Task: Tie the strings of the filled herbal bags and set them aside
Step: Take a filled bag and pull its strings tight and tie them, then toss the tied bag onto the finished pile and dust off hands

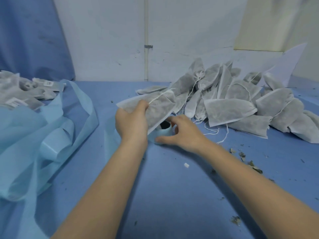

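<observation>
Head view: bag (155,107) in left grip (132,124)

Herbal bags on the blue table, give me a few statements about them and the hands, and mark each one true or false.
1. The left hand holds a filled herbal bag off the table. True.
2. The right hand grips a pair of scissors. False: it reaches, fingers spread, over a light blue cup and holds no scissors.
3. A pile of bags lies at the right, near the wall. True.
4. The table cover is red. False: it is blue.
5. Herb crumbs lie scattered on the table at the right. True.
</observation>
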Available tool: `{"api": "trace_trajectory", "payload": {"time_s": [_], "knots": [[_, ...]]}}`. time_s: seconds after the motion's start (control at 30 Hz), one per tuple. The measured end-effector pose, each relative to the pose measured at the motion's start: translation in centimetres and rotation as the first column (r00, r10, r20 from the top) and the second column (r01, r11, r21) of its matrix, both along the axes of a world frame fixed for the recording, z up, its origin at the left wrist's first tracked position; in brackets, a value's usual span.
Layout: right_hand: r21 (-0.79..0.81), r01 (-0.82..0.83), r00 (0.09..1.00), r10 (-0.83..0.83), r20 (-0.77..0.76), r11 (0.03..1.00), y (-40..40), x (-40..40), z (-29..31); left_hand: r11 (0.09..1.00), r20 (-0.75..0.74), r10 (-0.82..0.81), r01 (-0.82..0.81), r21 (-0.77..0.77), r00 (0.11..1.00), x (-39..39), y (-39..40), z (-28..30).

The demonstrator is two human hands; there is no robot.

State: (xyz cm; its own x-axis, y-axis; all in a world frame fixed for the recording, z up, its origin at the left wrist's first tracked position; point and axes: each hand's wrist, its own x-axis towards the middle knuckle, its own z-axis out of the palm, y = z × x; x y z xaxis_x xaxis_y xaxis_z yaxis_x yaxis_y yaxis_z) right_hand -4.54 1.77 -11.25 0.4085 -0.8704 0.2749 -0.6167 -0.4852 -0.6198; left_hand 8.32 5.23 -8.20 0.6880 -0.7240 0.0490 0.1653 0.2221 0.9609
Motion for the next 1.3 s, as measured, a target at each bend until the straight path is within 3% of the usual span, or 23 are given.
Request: {"api": "trace_trajectory", "payload": {"time_s": [0.13, 0.23, 0.3, 0.4, 0.6, 0.93, 1.3], "knots": [[0.014, 0.002, 0.976, -0.005, 0.217, 1.0, 0.4, 1.5, -0.7, 0.998, 0.11, 0.025, -0.03, 0.047, 0.994, -0.7, -0.3, -0.8], [0.044, 0.127, 0.987, -0.131, 0.096, 0.991, 0.3, 2.1, -1.2, 0.995, 0.201, 0.066, -0.08, 0.065, 0.977, -1.4, -0.1, -1.2], [0.025, 0.142, 0.985, -0.144, 0.1, 0.99, 0.5, 2.1, -1.3, 0.992, 0.234, 0.062, -0.085, 0.089, 0.97, -1.7, -0.1, -1.4], [0.036, 0.075, 0.983, -0.08, 0.162, 0.997, 1.1, 1.4, -0.9, 0.992, 0.231, 0.052, -0.076, 0.098, 0.972, -1.9, -0.3, -1.7], [0.272, 0.0, 0.959, -0.077, 0.272, 0.962, 1.5, -1.3, -0.9, 0.991, 0.164, 0.061, -0.079, 0.108, 0.985, -1.6, -0.6, -2.0], [0.136, 0.185, 0.893, -0.225, 0.391, 0.973, 2.3, -1.1, -1.7, 0.992, 0.141, 0.054, -0.069, 0.107, 0.989, -1.5, -0.9, -2.2], [0.124, 0.222, 0.868, -0.254, 0.426, 0.967, 2.4, -1.2, -1.4, 0.991, 0.203, 0.054, -0.077, 0.11, 0.978, -1.5, -0.9, -2.3]]}}
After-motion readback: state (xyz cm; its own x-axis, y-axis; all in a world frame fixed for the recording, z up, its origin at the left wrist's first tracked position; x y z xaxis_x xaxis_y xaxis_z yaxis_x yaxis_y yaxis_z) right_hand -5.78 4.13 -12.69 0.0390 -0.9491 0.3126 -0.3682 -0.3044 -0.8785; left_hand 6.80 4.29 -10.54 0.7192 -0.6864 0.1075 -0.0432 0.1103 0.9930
